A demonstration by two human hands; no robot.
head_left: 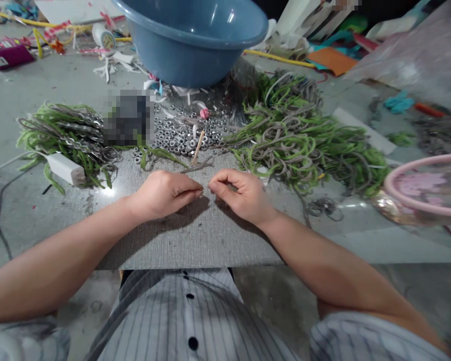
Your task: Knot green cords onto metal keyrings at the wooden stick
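Observation:
Over the near part of the table, my left hand (169, 193) and my right hand (244, 196) almost meet at the fingertips. Each is closed in a pinch, and whatever lies between the fingers is too small or hidden to make out. Just beyond them is a short wooden stick (198, 146) with a bit of grey cord at its foot. Behind that spreads a heap of small metal nuts (171, 136). A green cord (165, 154) runs along the heap's near edge. To the right lies a tangled pile of green and grey cords (281, 145).
A blue basin (184, 55) stands behind the nuts. At left, more green and grey cords (60, 120) lie with shiny metal pieces, beside a white plug adapter (64, 168) on a cable. A pink-rimmed clear container (428, 173) sits at right. The table's front edge is close to my body.

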